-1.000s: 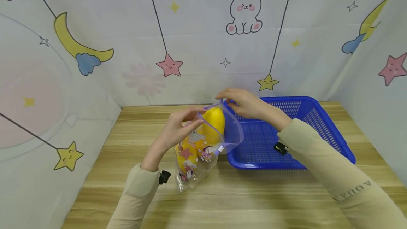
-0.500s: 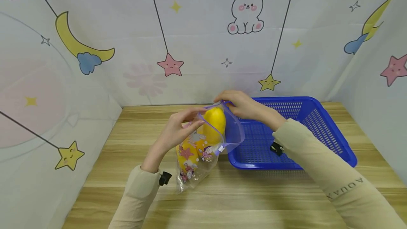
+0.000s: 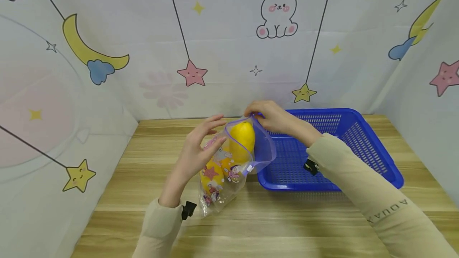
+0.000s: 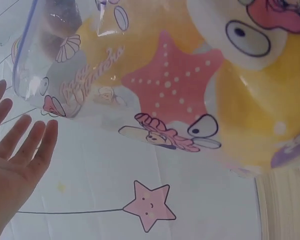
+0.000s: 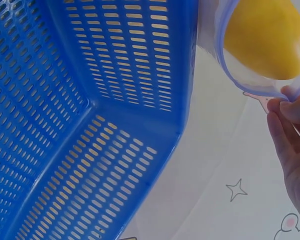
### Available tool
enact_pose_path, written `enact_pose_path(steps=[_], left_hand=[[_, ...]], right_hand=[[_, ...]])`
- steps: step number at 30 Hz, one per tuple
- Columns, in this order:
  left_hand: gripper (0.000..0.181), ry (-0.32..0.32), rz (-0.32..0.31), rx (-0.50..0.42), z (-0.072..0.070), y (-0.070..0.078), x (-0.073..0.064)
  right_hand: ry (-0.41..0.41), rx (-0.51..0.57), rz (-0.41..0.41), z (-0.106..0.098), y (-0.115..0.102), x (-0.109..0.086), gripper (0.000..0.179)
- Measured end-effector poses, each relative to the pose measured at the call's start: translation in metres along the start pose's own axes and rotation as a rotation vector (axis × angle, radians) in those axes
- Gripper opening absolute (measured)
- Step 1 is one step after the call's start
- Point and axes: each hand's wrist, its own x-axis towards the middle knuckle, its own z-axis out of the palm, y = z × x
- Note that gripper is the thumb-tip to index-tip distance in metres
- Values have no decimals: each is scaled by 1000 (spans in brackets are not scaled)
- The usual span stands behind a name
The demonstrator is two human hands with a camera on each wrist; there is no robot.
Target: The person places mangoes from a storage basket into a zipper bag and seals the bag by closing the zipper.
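A clear zip bag point(image 3: 229, 194) with a purple rim and cartoon sea prints stands on the table, its mouth gaping. Inside are yellow fruits; the topmost, a smooth mango-like yellow fruit point(image 3: 242, 136), shows at the opening. My right hand point(image 3: 274, 118) pinches the bag's far rim between thumb and fingers, as the right wrist view also shows. Beside the bag's left side, my left hand point(image 3: 197, 146) has its fingers spread and slightly bent, apart from the rim. In the left wrist view the left fingers point(image 4: 27, 140) are extended near the bag's edge. A white slider point(image 3: 250, 168) sits on the near rim.
A blue plastic basket point(image 3: 305, 187) with slotted walls stands right of the bag, close to it, under my right forearm. The wooden table point(image 3: 287, 226) meets a white cartoon-printed curtain point(image 3: 229, 51) at the back and sides.
My left hand has released the bag's near-left rim and opened slightly away from it. My right hand moved left to the far rim and grips it. The bag and basket hold their places.
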Motion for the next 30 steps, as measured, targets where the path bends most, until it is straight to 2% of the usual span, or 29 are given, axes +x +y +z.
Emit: enact_pose_path(steps=[5, 10, 15, 18, 24, 30], left_hand=[[34, 125, 49, 69, 6, 7, -7], [28, 234, 100, 108, 13, 7, -13], [25, 318, 139, 138, 22, 10, -22], [25, 325, 152, 160, 28, 14, -28], [16, 286, 167, 199, 40, 20, -38], [23, 276, 229, 250, 52, 21, -46]], right_hand=[[15, 10, 0, -1, 0, 0, 22], [26, 14, -2, 0, 0, -1, 22], [13, 20, 23, 0, 0, -1, 21], [14, 25, 34, -1, 0, -1, 20], [42, 29, 11, 0, 3, -1, 18], [38, 18, 15, 2, 3, -1, 17]])
